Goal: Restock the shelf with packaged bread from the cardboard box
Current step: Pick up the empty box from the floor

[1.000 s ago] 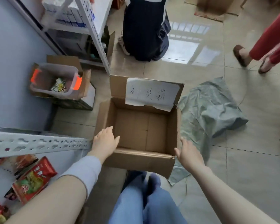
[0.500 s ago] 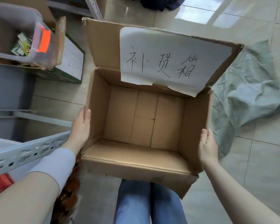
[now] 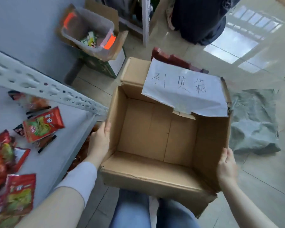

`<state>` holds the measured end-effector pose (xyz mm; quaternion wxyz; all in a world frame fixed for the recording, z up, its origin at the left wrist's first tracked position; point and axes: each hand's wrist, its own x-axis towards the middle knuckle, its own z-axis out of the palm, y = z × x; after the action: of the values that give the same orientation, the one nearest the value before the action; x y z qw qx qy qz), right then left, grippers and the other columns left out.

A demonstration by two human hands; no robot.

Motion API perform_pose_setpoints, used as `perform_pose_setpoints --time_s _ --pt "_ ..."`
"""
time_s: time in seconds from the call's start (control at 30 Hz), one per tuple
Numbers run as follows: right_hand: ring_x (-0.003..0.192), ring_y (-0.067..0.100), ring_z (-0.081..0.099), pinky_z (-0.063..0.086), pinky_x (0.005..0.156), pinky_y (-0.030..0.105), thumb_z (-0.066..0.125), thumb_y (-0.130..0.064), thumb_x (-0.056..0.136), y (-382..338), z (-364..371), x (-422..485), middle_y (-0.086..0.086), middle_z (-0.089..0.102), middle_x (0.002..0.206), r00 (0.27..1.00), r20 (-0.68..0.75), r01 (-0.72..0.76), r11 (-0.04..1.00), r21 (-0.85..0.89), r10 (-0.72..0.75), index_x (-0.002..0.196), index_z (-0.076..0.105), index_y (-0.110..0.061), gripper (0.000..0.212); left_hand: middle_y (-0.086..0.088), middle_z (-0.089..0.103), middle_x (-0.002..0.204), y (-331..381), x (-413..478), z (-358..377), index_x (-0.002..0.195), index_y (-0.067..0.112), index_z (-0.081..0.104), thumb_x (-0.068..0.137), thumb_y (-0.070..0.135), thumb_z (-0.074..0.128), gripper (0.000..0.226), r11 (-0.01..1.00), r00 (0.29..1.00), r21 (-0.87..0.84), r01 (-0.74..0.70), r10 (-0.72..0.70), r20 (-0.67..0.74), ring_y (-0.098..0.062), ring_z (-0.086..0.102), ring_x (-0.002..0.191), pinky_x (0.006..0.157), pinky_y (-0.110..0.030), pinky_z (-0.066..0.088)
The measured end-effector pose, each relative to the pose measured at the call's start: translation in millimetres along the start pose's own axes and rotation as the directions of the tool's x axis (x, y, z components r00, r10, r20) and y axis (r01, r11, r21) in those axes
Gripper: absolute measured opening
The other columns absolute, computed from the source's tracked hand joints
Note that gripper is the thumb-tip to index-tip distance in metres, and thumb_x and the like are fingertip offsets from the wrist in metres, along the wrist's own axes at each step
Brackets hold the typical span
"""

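Observation:
An open cardboard box (image 3: 155,176) with a handwritten paper label on its far flap is held up in front of me, above my knees. Its inside shows only bare cardboard. My left hand (image 3: 99,142) grips the box's left wall and my right hand (image 3: 227,168) grips its right wall. On the left, the white shelf board (image 3: 53,155) carries several red and green food packets (image 3: 43,124), lying loosely. A perforated white rail (image 3: 44,88) runs across the shelf's far edge.
A clear plastic bin (image 3: 89,30) with orange clips sits in another carton at the back left. A grey plastic bag (image 3: 255,122) lies on the tiled floor at right. Red packets (image 3: 173,60) show behind the box. A person in dark clothes (image 3: 197,18) crouches beyond.
The box has been lifted off the floor and turned to the right, with both hands clamped on its sides. The shelf with its packets has come into view on the left.

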<state>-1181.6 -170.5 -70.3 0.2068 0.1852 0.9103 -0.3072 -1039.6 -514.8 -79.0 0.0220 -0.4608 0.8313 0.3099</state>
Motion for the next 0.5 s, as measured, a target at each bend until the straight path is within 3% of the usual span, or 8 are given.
perform_pose_setpoints --time_s 0.1,0.23,0.33,0.4,0.5 --pt "0.127 0.04 0.042 0.031 0.106 0.043 0.028 -0.028 0.102 -5 -32 -25 0.022 0.048 0.138 0.993 0.052 0.11 0.993 -0.042 -0.108 0.138 0.04 -0.006 0.044 -0.032 0.061 0.112 -4 -75 -28 0.12 0.004 0.056 0.097 0.036 0.036 0.044 0.999 0.992 -0.003 0.036 -0.036 -0.118 -0.047 0.056 0.105 0.088 -0.046 0.043" --pt "0.129 0.039 0.041 0.03 0.107 0.046 0.026 -0.031 0.102 -12 -66 -64 0.02 0.046 0.139 0.947 0.181 0.285 0.954 -0.092 -0.266 0.139 0.039 -0.008 0.046 -0.027 0.064 0.11 -21 -179 -56 0.122 0.004 0.056 0.099 0.032 0.035 0.042 0.976 0.949 -0.118 0.184 -0.207 -0.236 -0.041 0.058 0.1 0.074 -0.031 0.036" --pt "0.128 0.039 0.041 0.031 0.106 0.046 0.025 -0.032 0.101 -22 -78 -103 0.02 0.047 0.138 0.886 0.276 0.422 0.895 -0.144 -0.373 0.137 0.042 -0.007 0.046 -0.025 0.064 0.109 -45 -255 -77 0.118 0.001 0.056 0.099 0.032 0.032 0.044 0.931 0.901 -0.234 0.281 -0.34 -0.27 -0.04 0.058 0.099 0.074 -0.032 0.038" --pt "0.125 0.039 0.043 0.032 0.104 0.044 0.025 -0.032 0.101 -30 -76 -134 0.021 0.049 0.136 0.827 0.354 0.513 0.843 -0.16 -0.436 0.135 0.043 -0.007 0.046 -0.027 0.065 0.102 -67 -304 -88 0.116 0.001 0.057 0.099 0.033 0.031 0.045 0.892 0.848 -0.272 0.361 -0.435 -0.302 -0.042 0.059 0.093 0.072 -0.038 0.041" --pt "0.116 0.041 0.05 0.037 0.096 0.043 0.025 -0.033 0.101 -38 -58 -189 0.023 0.055 0.127 0.71 0.487 0.647 0.745 -0.165 -0.509 0.129 0.047 -0.008 0.043 -0.029 0.066 0.096 -106 -377 -104 0.122 0.006 0.056 0.099 0.033 0.031 0.043 0.804 0.722 -0.322 0.5 -0.592 -0.358 -0.044 0.06 0.086 0.065 -0.035 0.035"
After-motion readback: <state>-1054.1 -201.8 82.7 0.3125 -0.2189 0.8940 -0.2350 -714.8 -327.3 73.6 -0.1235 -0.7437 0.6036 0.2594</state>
